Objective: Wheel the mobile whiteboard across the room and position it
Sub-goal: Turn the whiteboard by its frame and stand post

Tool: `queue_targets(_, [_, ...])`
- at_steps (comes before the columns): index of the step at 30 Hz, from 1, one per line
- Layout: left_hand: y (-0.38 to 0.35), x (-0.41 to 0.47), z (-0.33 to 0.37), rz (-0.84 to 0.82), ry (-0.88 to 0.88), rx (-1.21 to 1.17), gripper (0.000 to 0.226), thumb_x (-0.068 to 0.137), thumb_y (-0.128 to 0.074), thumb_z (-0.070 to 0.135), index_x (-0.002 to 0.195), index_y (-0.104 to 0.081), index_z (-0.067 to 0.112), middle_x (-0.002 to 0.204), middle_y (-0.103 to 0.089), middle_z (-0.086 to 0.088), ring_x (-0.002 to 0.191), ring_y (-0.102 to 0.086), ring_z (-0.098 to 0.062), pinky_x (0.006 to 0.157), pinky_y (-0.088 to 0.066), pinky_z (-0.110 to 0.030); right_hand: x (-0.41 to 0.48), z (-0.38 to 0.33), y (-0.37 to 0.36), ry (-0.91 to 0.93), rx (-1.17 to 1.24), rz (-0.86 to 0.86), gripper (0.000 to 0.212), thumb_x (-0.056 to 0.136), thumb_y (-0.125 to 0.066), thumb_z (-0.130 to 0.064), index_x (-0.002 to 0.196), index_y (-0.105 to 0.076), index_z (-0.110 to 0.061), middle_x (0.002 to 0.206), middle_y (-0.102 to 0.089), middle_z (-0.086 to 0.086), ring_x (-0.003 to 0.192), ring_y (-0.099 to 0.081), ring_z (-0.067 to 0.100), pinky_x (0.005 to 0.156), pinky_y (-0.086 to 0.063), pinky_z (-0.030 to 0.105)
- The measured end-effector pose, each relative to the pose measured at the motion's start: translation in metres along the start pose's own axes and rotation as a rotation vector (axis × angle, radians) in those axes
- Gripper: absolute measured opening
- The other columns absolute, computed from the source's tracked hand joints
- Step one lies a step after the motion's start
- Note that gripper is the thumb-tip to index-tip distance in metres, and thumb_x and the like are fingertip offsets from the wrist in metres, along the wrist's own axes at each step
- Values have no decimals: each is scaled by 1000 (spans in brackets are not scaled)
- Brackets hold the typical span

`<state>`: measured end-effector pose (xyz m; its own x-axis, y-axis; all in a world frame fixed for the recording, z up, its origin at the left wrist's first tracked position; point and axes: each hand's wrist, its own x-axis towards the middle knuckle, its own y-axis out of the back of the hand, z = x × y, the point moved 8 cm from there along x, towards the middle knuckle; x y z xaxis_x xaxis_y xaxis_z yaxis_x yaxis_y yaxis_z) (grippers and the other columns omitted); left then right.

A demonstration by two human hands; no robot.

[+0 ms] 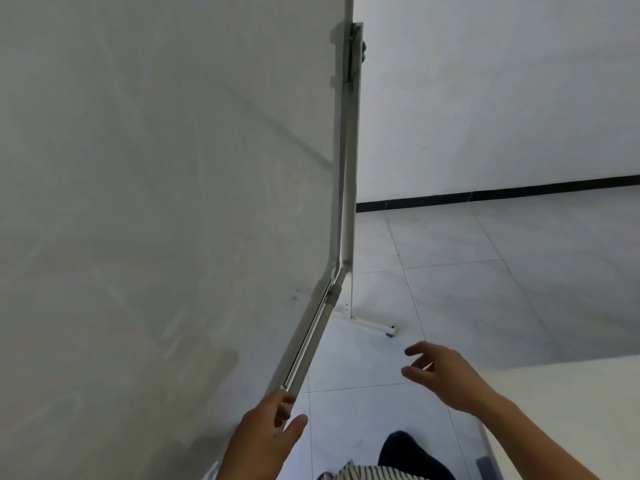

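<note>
Two bare hands are all I see — my left hand grips the bottom tray rail of the large grey-framed mobile whiteboard, which fills the left side. My right hand hovers spread and empty over the pale tiled floor.

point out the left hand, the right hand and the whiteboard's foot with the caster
left hand (266, 424), head view, back of the hand at the whiteboard's tray edge
right hand (446, 375), head view, back of the open hand
whiteboard foot (375, 326), head view, the white floor bar
</note>
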<state>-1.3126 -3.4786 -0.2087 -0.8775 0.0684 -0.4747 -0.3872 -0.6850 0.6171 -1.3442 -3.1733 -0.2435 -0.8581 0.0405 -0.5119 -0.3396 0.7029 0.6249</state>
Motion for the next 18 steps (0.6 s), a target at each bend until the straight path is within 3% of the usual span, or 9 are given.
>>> queue_targets(5, [7, 50, 36, 75, 68, -54, 20, 81, -68, 37, 86, -50, 44, 86, -67, 8, 87, -65, -9, 75, -47, -19, 102, -37, 68, 95, 35, 19, 40, 87, -68, -40, 121, -61, -22, 95, -72, -5, 81, -69, 12, 66, -49, 21])
queue_targets(8, [10, 76, 60, 137, 132, -85, 22, 81, -70, 34, 85, -51, 43, 82, -66, 8, 85, -64, -10, 72, -45, -17, 167, -84, 123, 226, 35, 104, 46, 88, -65, -40, 128, -57, -19, 105, -72, 1, 86, -69, 15, 78, -55, 32])
queue_targets(11, [13, 96, 87, 190, 161, -103, 21, 82, -70, 32, 88, -53, 41, 83, -65, 11, 82, -63, -11, 69, -44, -14, 219, -141, 171, 388, 43, 184, 61, 89, -64, -39, 141, -41, -16, 128, -62, 9, 106, -65, 23, 90, -52, 38])
queue_targets(14, [17, 111, 113, 235, 185, -114, 18, 84, -67, 33, 94, -53, 39, 87, -64, 14, 87, -64, -10, 68, -41, -7, 262, -195, 194, 531, -35, 141, 65, 92, -60, -37, 147, -29, -19, 141, -53, 9, 124, -56, 26, 100, -46, 46])
queue_targets(16, [20, 118, 123, 262, 202, -138, 17, 82, -67, 38, 93, -53, 41, 88, -64, 15, 88, -64, -8, 70, -42, -8, 281, -219, 191, 594, -117, 75, 48, 97, -54, -33, 138, -36, -15, 129, -61, 11, 116, -61, 31, 95, -49, 46])
queue_targets(18, [23, 123, 125, 287, 235, -161, 18, 76, -64, 46, 91, -54, 44, 89, -65, 16, 88, -64, -6, 73, -44, -13, 294, -234, 186, 631, -192, 76, 32, 99, -48, -30, 120, -44, -7, 100, -63, 10, 96, -65, 36, 80, -51, 43])
